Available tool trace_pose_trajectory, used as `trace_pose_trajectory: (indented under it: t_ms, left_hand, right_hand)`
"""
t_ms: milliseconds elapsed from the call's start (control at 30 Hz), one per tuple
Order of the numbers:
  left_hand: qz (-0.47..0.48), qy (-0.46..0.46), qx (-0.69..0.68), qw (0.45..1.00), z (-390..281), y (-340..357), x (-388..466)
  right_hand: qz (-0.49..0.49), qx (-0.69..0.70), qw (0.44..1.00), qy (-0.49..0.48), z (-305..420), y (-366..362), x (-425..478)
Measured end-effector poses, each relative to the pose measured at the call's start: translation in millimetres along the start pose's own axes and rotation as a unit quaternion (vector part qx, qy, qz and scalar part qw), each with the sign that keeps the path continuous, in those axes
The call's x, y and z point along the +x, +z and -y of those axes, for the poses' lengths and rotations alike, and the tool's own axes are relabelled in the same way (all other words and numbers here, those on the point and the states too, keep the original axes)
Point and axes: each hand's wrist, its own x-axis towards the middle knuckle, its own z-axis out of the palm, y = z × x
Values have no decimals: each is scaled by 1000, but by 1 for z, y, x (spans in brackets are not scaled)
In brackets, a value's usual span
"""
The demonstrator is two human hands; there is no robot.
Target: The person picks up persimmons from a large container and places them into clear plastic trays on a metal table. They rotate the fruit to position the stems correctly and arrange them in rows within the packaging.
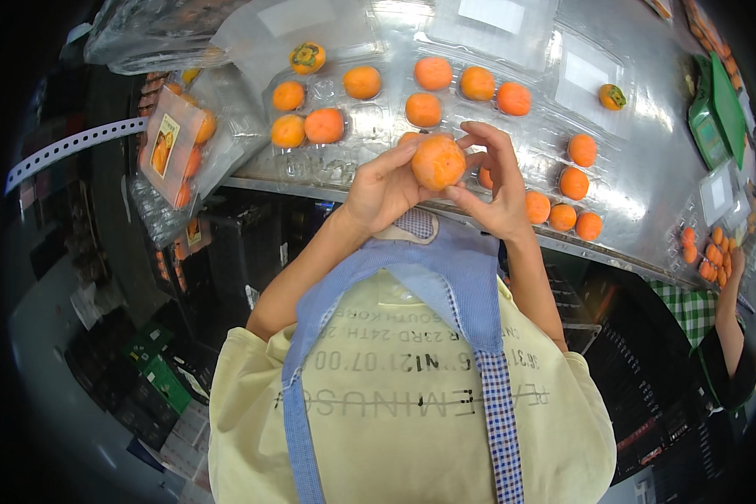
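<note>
An orange persimmon (pixel 438 162) is held up just above the near edge of the metal table (pixel 642 214). My left hand (pixel 381 189) cups its left side and underside. On the other side, the thumb of my right hand (pixel 503 189) touches its lower right, with the fingers curved near its upper right. Beyond my hands lie clear plastic trays with moulded hollows; the left tray (pixel 324 91) and the middle tray (pixel 460 114) each contain several persimmons. More persimmons sit in the right tray (pixel 545 167), along its right and near sides. My hands partly hide the middle tray.
Clear lids (pixel 529 47) extend behind the trays. One persimmon (pixel 612 97) rests on a lid. Filled packs (pixel 171 142) and plastic wrapping stand at the left. A green device (pixel 705 123) is at the right; beyond it, a co-worker's hand (pixel 737 261) is by other persimmons.
</note>
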Motion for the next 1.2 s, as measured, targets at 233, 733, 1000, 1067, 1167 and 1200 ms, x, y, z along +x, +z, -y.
trace_pose_trajectory:
  t_ms: [233,733,1000,1067,1167,1200]
  left_hand:
    - [7,109,123,986,-4,-6,-11]
    - [-15,316,609,728,-13,-1,-18]
    - [-86,278,560,776,-5,-17,-10]
    - [-76,266,522,807,-4,-18,-9]
    - [-78,263,472,838,-2,-17,-8]
    - [-81,264,457,845,-2,-16,-7]
  right_hand:
    - [-15,89,992,91,-4,8,-1]
    - [-14,268,934,236,-3,31,-10]
    - [-22,216,963,157,1,26,-10]
    - [-21,200,971,126,-2,25,-8]
    - [-29,176,974,138,-7,24,-9]
    - [-35,134,982,126,-6,24,-9]
